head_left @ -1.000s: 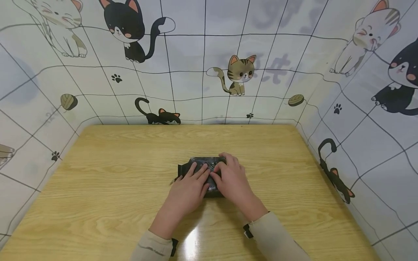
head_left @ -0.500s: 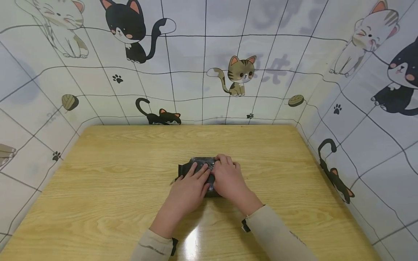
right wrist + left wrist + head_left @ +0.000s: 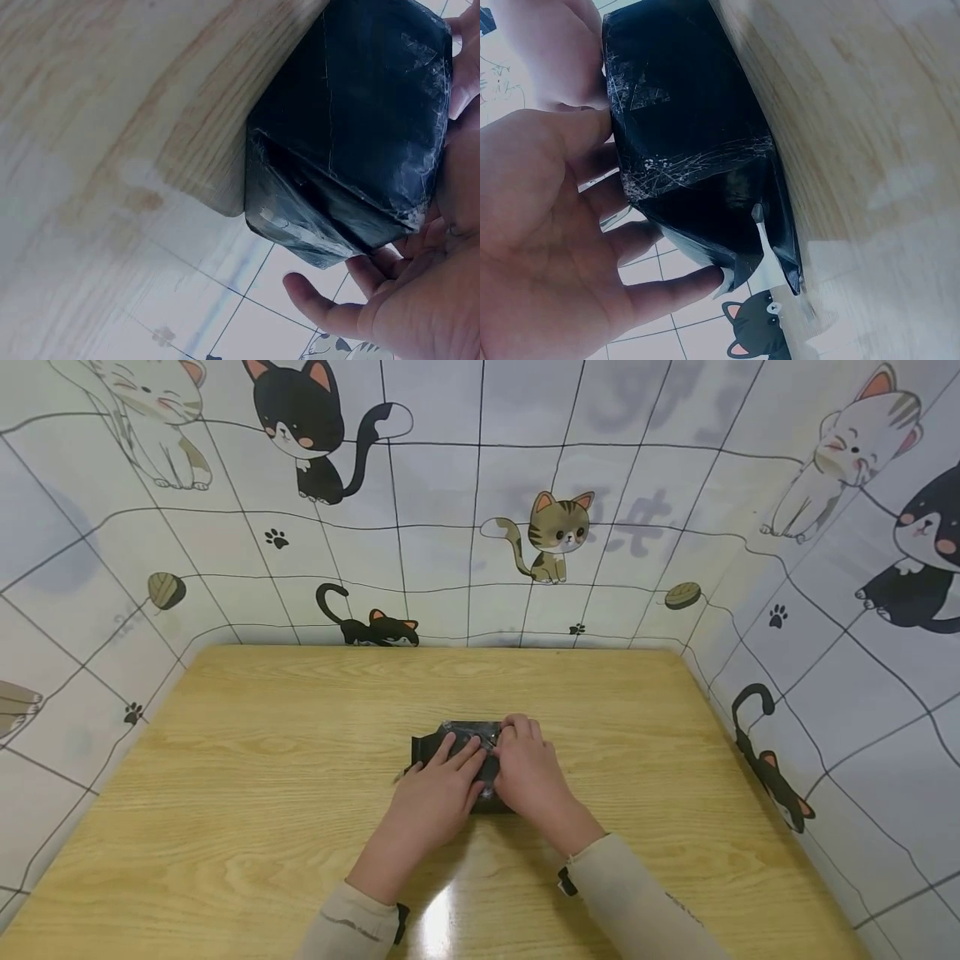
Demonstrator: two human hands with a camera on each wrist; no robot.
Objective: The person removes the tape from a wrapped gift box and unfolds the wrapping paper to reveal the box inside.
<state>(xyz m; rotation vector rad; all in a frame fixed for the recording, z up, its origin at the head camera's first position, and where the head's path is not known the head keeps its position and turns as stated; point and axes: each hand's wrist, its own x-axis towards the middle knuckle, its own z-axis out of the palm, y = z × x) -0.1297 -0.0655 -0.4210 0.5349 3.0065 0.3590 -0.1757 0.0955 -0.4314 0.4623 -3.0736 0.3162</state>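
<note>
A black, glossy plastic-wrapped package (image 3: 467,729) lies on the table between my hands. My left hand (image 3: 435,797) rests on its top with straight, spread fingers. At the right part of the package my right hand (image 3: 532,777) holds its top with curled fingers; the thumb and the pinched spot are hidden from the head view. In the left wrist view, the package (image 3: 690,90) shows a scuffed, creased side and a loose end flap (image 3: 739,262). The right wrist view shows the folded other end of the package (image 3: 360,112), with my right hand's (image 3: 420,300) little finger sticking out past it.
The wooden table (image 3: 285,718) stretches around the package on all sides. A white wall covering (image 3: 427,552) with grid lines and cartoon cats rises behind the table and along both sides. Black straps (image 3: 567,882) show at the sleeve cuffs.
My right hand has come left from the package's right edge onto its top, its fingers more curled, then shifted slightly back right. The left hand has stayed in place.
</note>
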